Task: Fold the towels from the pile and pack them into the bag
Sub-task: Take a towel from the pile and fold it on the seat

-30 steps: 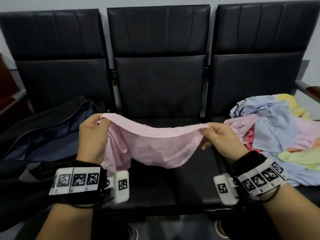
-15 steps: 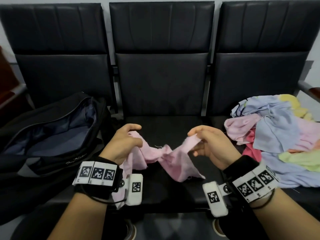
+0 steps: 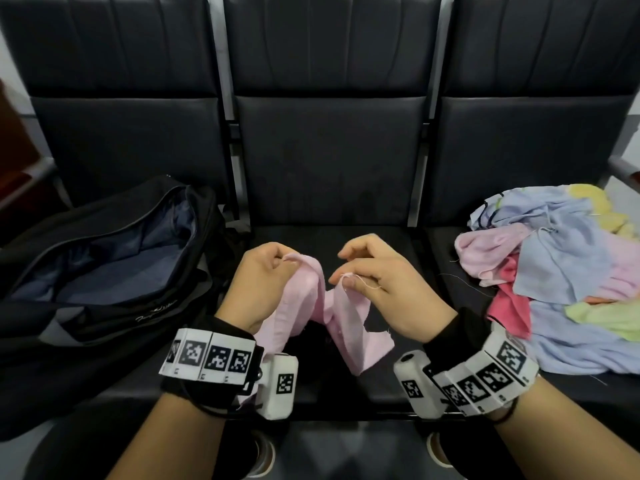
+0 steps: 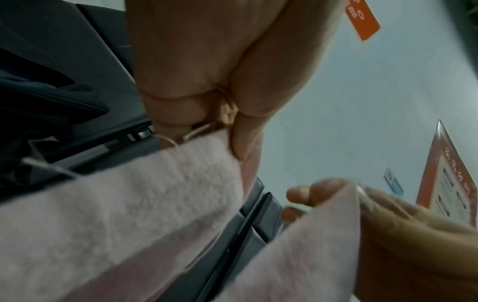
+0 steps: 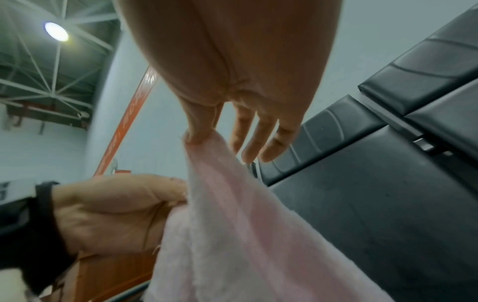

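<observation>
A corner of the pale pink terry towel [image 3: 313,306] is being pinched between the thumb and forefinger of the right hand [image 3: 384,285], while the other three fingers [image 5: 261,132] are being held loosely extended and apart from the cloth. A loose thread is seen trailing across that hand's knuckles. Another part of the same towel's edge is being gripped by the left hand [image 3: 266,275], whose fingers [image 4: 178,110] are being kept curled tightly round it, with the thumb pressed against the fabric. The two hands are being held close together, just apart, above the black padded middle seat [image 3: 332,244], and the towel is being left to hang between and below them in two drooping folds; whether its lower edge is touching the seat cannot be told. Black wrist straps with white coded marker bands [image 3: 211,356] are being worn on both forearms. To the left, the black zipped fabric bag [image 3: 114,271] is lying open on the neighbouring seat, its dark blue lining being shown. To the right, on the third seat, the loose pile of crumpled towels in blue, pink, yellow and green [image 3: 568,271] is lying well apart from the hands.
</observation>
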